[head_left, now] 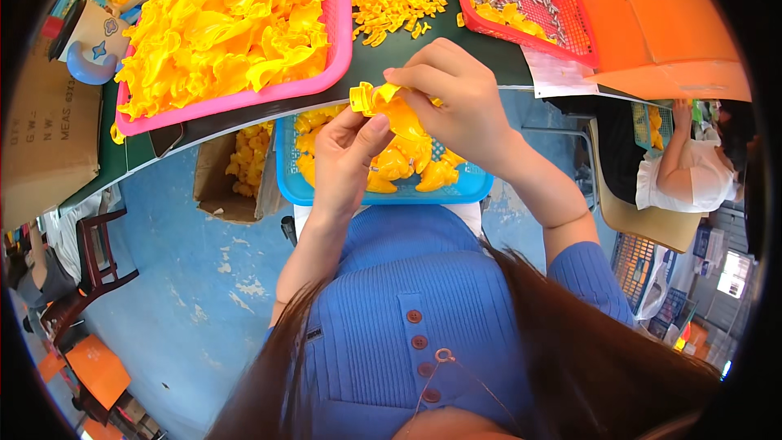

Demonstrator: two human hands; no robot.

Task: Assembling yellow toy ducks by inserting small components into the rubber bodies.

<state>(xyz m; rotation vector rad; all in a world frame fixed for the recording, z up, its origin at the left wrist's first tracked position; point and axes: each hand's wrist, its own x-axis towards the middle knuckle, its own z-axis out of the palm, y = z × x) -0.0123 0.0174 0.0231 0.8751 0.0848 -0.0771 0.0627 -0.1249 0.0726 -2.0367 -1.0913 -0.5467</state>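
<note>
Between my two hands is a yellow plastic part, raised above the blue basket on my lap. My left hand pinches its near left side with thumb and fingers. From the right, my right hand grips the upper side, fingers bent round it. A small squarish yellow piece sits at the left end of the part; whether the two are joined I cannot tell. Several rounded yellow plastic parts lie in the blue basket beneath.
A pink basket heaped with curved yellow shells stands on the green table. Small yellow pieces are piled beside it. A red basket holds small silvery parts. Below left is a cardboard box. Another person sits at the right.
</note>
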